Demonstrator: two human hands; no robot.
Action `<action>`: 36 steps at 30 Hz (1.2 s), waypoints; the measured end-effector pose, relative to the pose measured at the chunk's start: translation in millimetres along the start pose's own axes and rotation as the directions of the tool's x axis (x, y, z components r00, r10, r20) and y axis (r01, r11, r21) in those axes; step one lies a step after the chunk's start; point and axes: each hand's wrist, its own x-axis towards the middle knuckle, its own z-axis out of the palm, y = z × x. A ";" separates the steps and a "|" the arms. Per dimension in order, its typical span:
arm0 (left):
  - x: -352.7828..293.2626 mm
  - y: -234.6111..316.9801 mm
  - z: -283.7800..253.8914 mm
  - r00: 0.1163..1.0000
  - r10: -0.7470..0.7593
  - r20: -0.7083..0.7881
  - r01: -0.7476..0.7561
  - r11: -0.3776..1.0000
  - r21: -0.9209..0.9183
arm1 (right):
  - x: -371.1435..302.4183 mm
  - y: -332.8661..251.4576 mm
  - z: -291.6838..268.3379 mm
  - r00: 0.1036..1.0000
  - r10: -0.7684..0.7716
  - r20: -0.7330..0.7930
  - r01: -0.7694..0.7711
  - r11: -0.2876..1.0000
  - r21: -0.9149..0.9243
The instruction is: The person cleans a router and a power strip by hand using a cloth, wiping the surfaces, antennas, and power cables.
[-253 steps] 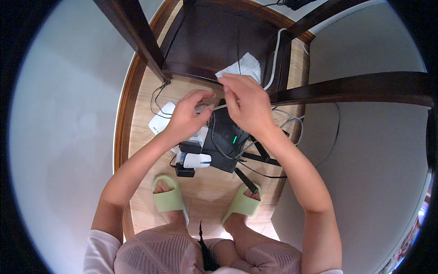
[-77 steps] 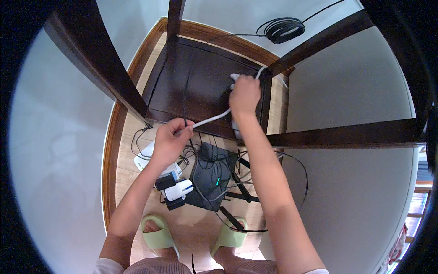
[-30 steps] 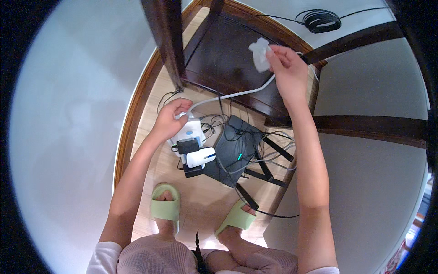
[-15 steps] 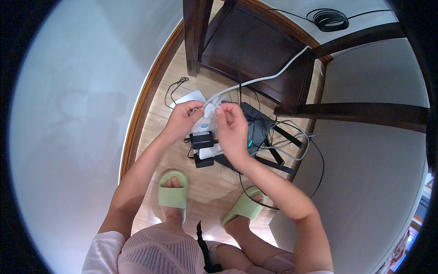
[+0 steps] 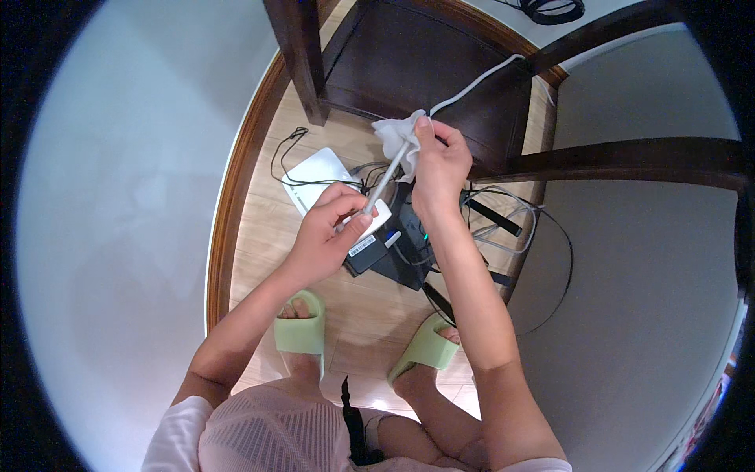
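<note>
My left hand [image 5: 321, 240] is closed around the grey-white cable [image 5: 385, 186] near a white power strip [image 5: 381, 216], partly hidden by my fingers. A black adapter [image 5: 364, 256] sits at the strip's near end. Farther up the cable, my right hand [image 5: 442, 167] pinches a crumpled white cloth [image 5: 393, 135] wrapped around it. Between my two hands the cable runs fairly straight, then continues from the cloth toward the dark wooden furniture at the back.
A white flat box [image 5: 316, 175] with thin black cords lies left of the strip. Beneath is a black router [image 5: 403, 271] with antennas and tangled cables [image 5: 507, 228]. Dark wooden furniture [image 5: 425, 67] stands behind, a grey panel [image 5: 629, 267] right, a white wall [image 5: 141, 236] left.
My right hand has moved up and away along the cable with the white cloth. My left hand has come slightly nearer and holds the cable by the strip, which has shifted and turned.
</note>
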 end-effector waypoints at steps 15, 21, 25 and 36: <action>-10.4 18.0 32.2 0.992 0.125 0.031 -0.128 0.979 0.157 | 21.0 2.3 -39.1 0.999 0.036 -0.004 -0.034 0.983 0.183; -7.6 13.0 26.0 0.994 0.105 -0.044 -0.095 0.979 0.178 | -71.3 20.1 -34.3 0.889 -0.314 0.333 0.391 0.899 -0.198; -7.1 12.1 26.8 0.987 0.130 -0.097 -0.110 0.976 0.188 | -74.8 15.3 -28.0 0.958 -0.076 0.276 0.092 0.995 -0.045; -0.4 12.0 19.8 0.996 0.083 0.040 -0.088 0.987 0.131 | 41.0 15.0 -35.9 0.990 0.128 -0.060 -0.093 0.907 0.410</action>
